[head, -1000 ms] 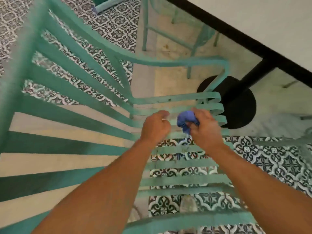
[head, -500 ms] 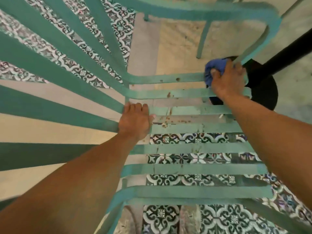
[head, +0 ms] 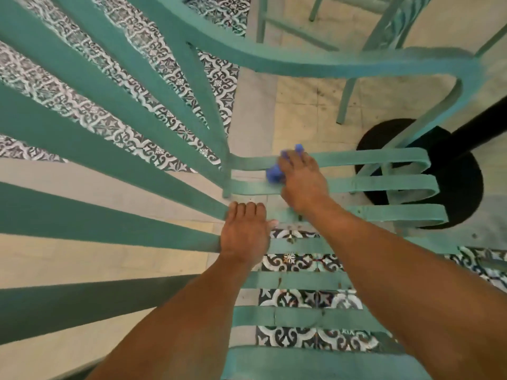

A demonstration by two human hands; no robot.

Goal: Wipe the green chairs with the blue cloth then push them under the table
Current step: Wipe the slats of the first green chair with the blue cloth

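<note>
A: Largest item?
B: Floor point(head: 299, 105). Plain pale slabs in the middle, patterned dark-and-white tiles at upper left and below the seat.

A: Next?
B: Chair point(head: 384, 185), green, slatted, seen from above. Back slats fan out to the left; seat slats run across the middle. Its curved armrest point(head: 356, 64) arches over the top of the view and drops at the right, crossing in front of the table base.

A: Table?
B: Only the base point(head: 461, 187) shows: a black round foot with a black post rising to the right, just beyond the seat's front edge. It stands in the chair's way on that side.

A: Other furniture?
B: Second chair point(head: 389, 26), green, at the top, legs only, near the base.

A: Hands?
B: Left hand point(head: 245, 237) lies on the seat where the slats meet the back, fingers hooked over a slat's edge, thumb out to the right. Right hand point(head: 301, 182) presses down on the far seat slats, fingers closed over the cloth.

A: Cloth?
B: Cloth point(head: 274, 174), blue, bunched, mostly hidden under the right hand, on the two far slats near the back.
</note>
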